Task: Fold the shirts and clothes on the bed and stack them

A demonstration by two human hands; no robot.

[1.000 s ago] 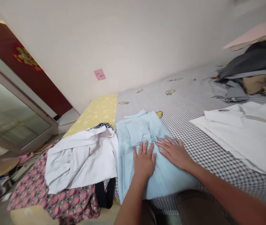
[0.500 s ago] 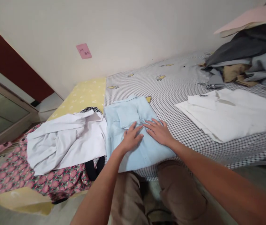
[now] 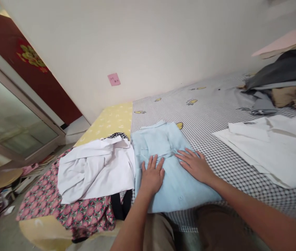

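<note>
A light blue shirt [image 3: 181, 190] lies folded on the bed near its front edge, with buttons showing on its lower part. My left hand [image 3: 153, 175] rests flat on the shirt's left half, fingers spread. On the right half lies my right hand [image 3: 195, 164], palm down with the fingers apart. Both hands press on the cloth without gripping it. To the left of the blue shirt is a rumpled white shirt [image 3: 93, 170]. Farther right, a folded white garment [image 3: 281, 150] sits flat on the checked sheet [image 3: 202, 136].
A pink floral cloth [image 3: 43, 195] lies beneath the white shirt at the bed's left corner. Dark, grey and brown clothes [image 3: 283, 76] are heaped at the back right. A wall stands behind the bed, and a glass-paned door [image 3: 12, 108] is at the left.
The camera view has turned left and up, so everything sits lower and farther right. My left hand has shifted slightly toward me on the blue shirt, its fingers now straighter.
</note>
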